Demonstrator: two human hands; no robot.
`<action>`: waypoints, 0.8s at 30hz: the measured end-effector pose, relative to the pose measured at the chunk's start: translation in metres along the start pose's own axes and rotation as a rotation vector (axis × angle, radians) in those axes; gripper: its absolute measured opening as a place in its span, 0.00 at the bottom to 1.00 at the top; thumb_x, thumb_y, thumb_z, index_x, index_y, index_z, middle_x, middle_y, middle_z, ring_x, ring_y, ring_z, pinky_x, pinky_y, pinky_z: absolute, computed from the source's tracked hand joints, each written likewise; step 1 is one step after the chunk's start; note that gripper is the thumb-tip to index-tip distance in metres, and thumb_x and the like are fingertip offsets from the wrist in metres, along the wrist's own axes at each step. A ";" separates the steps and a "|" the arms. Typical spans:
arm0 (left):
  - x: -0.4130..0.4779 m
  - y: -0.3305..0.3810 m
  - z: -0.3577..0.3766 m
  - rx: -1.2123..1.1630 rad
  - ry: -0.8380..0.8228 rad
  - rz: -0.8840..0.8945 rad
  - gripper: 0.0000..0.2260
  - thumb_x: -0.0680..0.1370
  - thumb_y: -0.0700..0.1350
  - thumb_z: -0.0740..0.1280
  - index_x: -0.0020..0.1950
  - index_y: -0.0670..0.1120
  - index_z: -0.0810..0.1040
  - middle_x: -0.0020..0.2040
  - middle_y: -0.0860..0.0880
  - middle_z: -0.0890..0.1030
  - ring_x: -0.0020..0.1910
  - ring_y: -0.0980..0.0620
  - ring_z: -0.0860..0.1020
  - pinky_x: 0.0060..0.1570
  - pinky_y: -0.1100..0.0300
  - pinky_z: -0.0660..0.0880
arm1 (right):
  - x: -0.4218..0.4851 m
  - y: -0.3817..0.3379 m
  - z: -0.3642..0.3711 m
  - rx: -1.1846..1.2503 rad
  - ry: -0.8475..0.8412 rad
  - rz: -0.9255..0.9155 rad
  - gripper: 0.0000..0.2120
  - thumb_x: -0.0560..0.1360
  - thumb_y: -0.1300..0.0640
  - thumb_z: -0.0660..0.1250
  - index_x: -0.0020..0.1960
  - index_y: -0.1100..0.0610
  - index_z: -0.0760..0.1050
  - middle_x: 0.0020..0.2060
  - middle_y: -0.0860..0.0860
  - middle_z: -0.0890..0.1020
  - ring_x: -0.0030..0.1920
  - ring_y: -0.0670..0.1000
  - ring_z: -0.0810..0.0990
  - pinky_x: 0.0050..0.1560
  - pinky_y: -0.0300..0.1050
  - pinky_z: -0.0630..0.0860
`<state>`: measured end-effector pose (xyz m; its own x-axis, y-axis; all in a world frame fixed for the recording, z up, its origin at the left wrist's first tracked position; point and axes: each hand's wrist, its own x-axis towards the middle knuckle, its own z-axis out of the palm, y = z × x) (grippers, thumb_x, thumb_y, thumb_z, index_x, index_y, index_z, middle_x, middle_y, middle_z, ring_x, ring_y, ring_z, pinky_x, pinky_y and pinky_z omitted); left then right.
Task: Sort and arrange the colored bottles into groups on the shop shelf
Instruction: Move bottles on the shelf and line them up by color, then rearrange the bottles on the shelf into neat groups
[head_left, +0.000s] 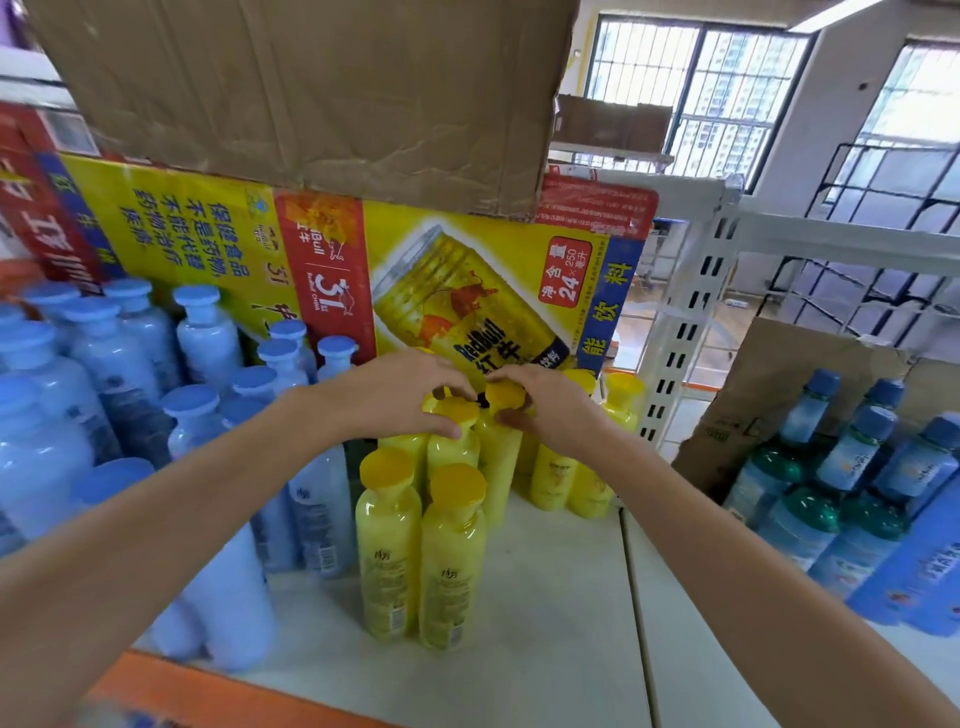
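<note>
Frankly, what worries me from here is a domino fall. The yellow bottles (452, 561) stand tall, narrow and touching one another in a tight cluster on the shelf (561, 597), between the blue bottles (109, 358) on the left and the white upright (680, 322) on the right. Both hands are working at cap height, where the smallest sideways shove has the most leverage. If I drag either bottle out without lifting it clear, I judge its base will catch a neighbour and tip the two front ones toward the shelf's edge, or knock into the blue row just beside. The caps look smooth and wide, so a grip by the cap alone could also slip once the full weight hangs from it. The Red Bull carton (467, 291) directly behind leaves little room to back off that way. As for pose, both forearms reach forward from the lower corners and converge on the middle of the cluster. The left hand (405, 395) is palm down, its fingers (449, 387) curled over the cap of the middle yellow bottle (453, 447) with the thumb tucked under the cap's rim, grasping it. The right hand (550, 413) comes in from the other side, forefinger and thumb pinching the cap of the rear yellow bottle (496, 457); the two hands nearly touch.
</note>
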<state>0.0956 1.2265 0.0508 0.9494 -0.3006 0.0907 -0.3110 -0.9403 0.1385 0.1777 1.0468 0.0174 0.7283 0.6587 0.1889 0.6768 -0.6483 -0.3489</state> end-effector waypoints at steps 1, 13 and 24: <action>0.001 0.001 0.000 0.040 -0.010 0.000 0.21 0.73 0.56 0.67 0.64 0.54 0.72 0.61 0.54 0.74 0.56 0.56 0.72 0.53 0.62 0.68 | 0.000 0.000 0.000 -0.008 0.028 0.005 0.23 0.73 0.53 0.69 0.66 0.49 0.69 0.64 0.51 0.74 0.62 0.53 0.72 0.61 0.48 0.69; 0.027 0.015 0.002 0.096 -0.067 0.028 0.19 0.76 0.50 0.65 0.66 0.52 0.69 0.64 0.51 0.71 0.64 0.50 0.68 0.61 0.56 0.65 | -0.025 0.011 -0.018 -0.032 0.188 0.089 0.20 0.70 0.53 0.72 0.61 0.48 0.75 0.58 0.49 0.78 0.55 0.50 0.75 0.52 0.42 0.70; 0.071 0.058 0.008 -0.042 -0.147 0.218 0.17 0.75 0.43 0.67 0.63 0.52 0.71 0.60 0.52 0.72 0.55 0.54 0.70 0.52 0.60 0.66 | -0.074 0.044 -0.030 0.022 0.324 0.265 0.20 0.70 0.53 0.71 0.61 0.51 0.75 0.56 0.51 0.79 0.53 0.52 0.76 0.52 0.44 0.72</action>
<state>0.1452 1.1490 0.0571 0.8549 -0.5184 -0.0211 -0.5076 -0.8442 0.1724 0.1563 0.9580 0.0161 0.8756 0.3134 0.3676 0.4612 -0.7687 -0.4432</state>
